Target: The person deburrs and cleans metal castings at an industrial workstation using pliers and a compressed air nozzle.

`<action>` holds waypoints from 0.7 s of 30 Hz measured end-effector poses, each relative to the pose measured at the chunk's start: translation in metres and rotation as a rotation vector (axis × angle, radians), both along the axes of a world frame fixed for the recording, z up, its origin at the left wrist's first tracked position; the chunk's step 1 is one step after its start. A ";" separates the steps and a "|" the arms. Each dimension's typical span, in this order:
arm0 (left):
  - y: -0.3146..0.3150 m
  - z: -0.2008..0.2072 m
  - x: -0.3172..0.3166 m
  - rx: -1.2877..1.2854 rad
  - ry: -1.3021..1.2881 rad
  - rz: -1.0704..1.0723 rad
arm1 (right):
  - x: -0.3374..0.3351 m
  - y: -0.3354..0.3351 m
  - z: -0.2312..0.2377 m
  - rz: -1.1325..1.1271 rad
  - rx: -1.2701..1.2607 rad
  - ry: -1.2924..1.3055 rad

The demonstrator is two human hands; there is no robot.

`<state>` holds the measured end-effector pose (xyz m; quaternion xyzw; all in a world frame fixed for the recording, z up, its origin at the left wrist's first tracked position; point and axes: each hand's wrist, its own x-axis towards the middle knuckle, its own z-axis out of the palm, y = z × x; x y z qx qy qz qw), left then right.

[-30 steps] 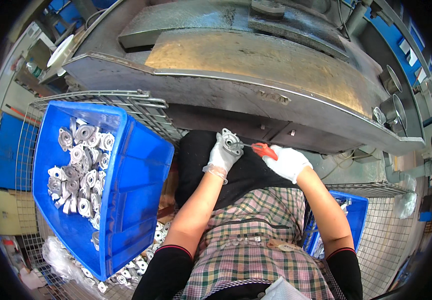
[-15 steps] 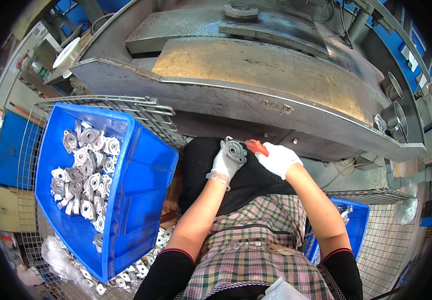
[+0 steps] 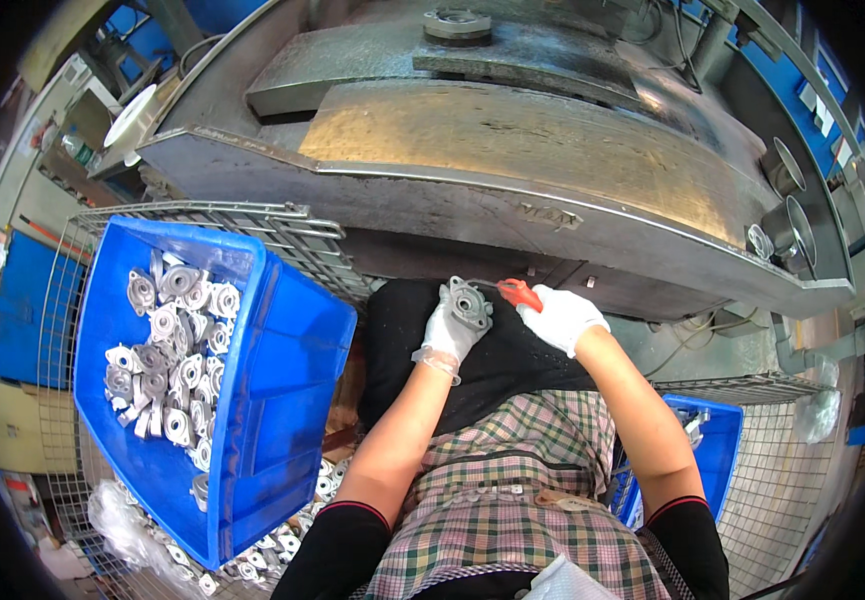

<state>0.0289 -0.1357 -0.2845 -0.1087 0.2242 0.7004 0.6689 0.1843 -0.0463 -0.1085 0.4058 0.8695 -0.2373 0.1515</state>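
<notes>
My left hand (image 3: 451,334), in a white glove, is closed around a grey cast metal flange (image 3: 467,303) with a round centre opening and holes at its ends. My right hand (image 3: 564,318), also gloved in white, grips a red-handled tool (image 3: 520,294). A thin metal shaft points from the handle toward the flange; the kind of tool is not clear, and I cannot tell whether its tip touches the part. Both hands are over the dark cloth (image 3: 402,325) on my lap.
At my left, a tilted blue bin (image 3: 292,400) holds several similar castings (image 3: 177,330), with more in the wire cage below. Ahead stands a metal machine bed (image 3: 532,140) with a raised front edge. Metal cups (image 3: 790,235) and another blue bin (image 3: 717,440) are at right.
The red-handled tool and my right hand have shifted slightly right, away from the flange. My left hand keeps its hold on the flange. The whole view has moved a little.
</notes>
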 end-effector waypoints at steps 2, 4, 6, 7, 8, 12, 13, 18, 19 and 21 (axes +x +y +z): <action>-0.001 0.003 0.000 -0.018 0.013 0.013 | 0.001 0.002 -0.004 0.001 0.000 0.005; -0.001 -0.004 -0.002 -0.005 0.007 0.004 | 0.000 0.002 -0.004 -0.001 0.001 0.010; 0.000 -0.011 -0.003 0.009 0.001 -0.006 | 0.000 0.001 0.000 -0.010 -0.008 -0.005; 0.001 -0.015 -0.004 0.044 -0.006 -0.029 | 0.000 0.002 -0.002 -0.013 -0.009 -0.004; 0.002 -0.019 -0.004 0.080 -0.014 -0.053 | 0.001 0.002 -0.005 -0.013 -0.008 -0.004; 0.003 -0.053 -0.009 0.159 -0.056 -0.076 | 0.001 0.002 -0.003 -0.030 -0.023 -0.008; 0.000 -0.082 -0.014 0.245 0.261 -0.029 | -0.005 -0.001 -0.002 -0.005 -0.025 -0.005; 0.004 -0.029 -0.004 0.195 -0.042 -0.045 | 0.004 0.003 -0.013 -0.015 0.028 0.022; 0.003 -0.022 -0.003 0.129 -0.054 -0.032 | 0.003 0.003 -0.013 -0.012 0.028 0.023; 0.002 -0.018 -0.004 0.063 -0.065 -0.016 | 0.001 0.002 -0.009 -0.025 -0.002 0.004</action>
